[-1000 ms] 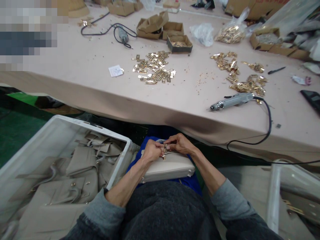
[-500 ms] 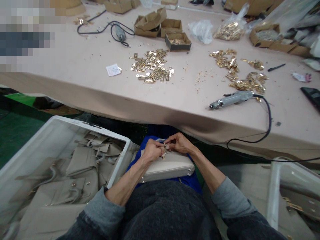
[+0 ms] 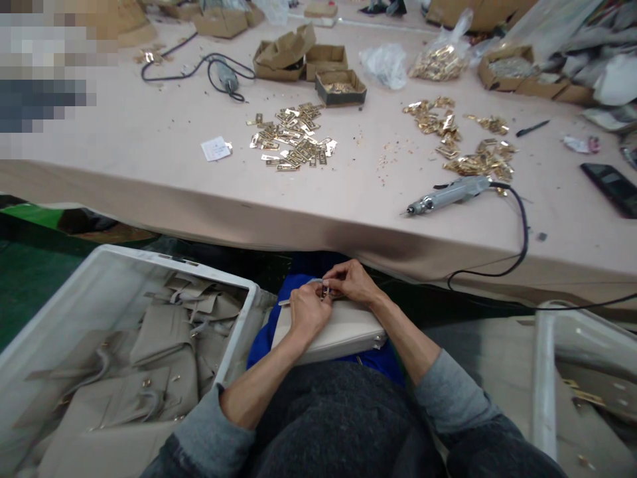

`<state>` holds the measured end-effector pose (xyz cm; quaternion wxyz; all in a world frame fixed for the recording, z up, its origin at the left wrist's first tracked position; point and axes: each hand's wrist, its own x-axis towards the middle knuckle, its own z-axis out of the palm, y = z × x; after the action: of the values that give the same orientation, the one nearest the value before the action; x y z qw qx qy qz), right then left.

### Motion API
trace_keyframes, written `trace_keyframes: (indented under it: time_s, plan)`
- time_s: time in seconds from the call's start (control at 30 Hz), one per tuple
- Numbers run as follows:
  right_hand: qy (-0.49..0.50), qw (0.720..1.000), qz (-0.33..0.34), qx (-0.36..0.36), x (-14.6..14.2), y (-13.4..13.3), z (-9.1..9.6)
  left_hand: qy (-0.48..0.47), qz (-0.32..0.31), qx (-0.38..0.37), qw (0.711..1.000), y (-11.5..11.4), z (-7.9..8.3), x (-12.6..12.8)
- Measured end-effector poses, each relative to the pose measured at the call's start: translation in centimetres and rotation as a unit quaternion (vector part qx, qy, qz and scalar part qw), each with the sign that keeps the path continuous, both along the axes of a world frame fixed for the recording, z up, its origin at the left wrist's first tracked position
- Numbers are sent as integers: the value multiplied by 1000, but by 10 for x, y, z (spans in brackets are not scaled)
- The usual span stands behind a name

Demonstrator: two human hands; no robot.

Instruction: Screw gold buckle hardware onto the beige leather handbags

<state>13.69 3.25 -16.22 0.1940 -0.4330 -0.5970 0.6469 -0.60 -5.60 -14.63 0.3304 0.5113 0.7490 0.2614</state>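
Note:
A beige handbag lies across my lap on blue cloth. At its far edge, a small gold-coloured metal fitting shows between my fingertips. My left hand is closed, with its back towards me and its fingers curled at the fitting. From the other side, my right hand pinches the fitting between thumb and fingers. My hands cover most of it, so how it sits on the bag cannot be made out.
A white bin of beige bags stands at my left, another bin at my right. On the table lie a grey electric screwdriver, gold plates, gold fittings, small boxes and a phone.
My left hand has turned and moved forward over the fitting, hiding more of it. My right hand still pinches there. The whole view has shifted slightly.

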Motion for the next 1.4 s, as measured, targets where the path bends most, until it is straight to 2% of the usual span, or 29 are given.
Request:
trace_keyframes:
  time_s: [0.07,0.37,0.47,0.57,0.63,0.73,0.8,0.93,1.0,1.03,1.1,1.13,1.17,1.23,1.3,1.33,1.4]
  plan:
    - [2,1000,-4,12,0,0,-1,25,1,0,1000,1,-1,3]
    - [7,999,-6,31,5,-2,4,12,6,-1,1000,5,-5,5]
    - [14,999,1,43,8,-1,3,-89,7,-19,996,7,-9,0]
    - [27,998,6,52,10,-3,6,-247,0,-64,967,3,-16,-9]
    - [37,998,3,56,10,-5,11,-294,11,-82,952,-1,-24,-15]
    - [38,998,-8,54,7,-5,15,-308,21,-67,949,1,-37,-21]
    - [27,997,-17,64,4,-1,14,-305,-7,-40,951,7,-42,-22]
    - [4,998,-22,56,-3,0,13,-291,-1,-30,956,13,-34,-18]
    - [-29,998,-22,60,-6,-4,20,-283,22,-35,958,14,-30,-17]
    - [-55,994,-29,90,-6,-7,28,-283,32,-37,958,13,-28,-17]
    - [-106,972,-63,201,-1,-11,53,-291,46,-37,955,13,-29,-17]
    - [-122,952,-93,264,4,-11,70,-296,49,-38,953,12,-30,-18]
    - [-134,928,-135,320,12,-10,88,-302,52,-39,951,11,-31,-19]
    - [-166,872,-252,386,33,0,125,-310,53,-43,948,10,-34,-20]
    - [-260,794,-376,401,57,19,155,-314,50,-43,947,9,-35,-21]
    - [-324,759,-415,383,68,32,165,-315,52,-40,947,8,-35,-20]
    - [-432,715,-448,317,84,58,179,-313,58,-30,947,8,-34,-19]
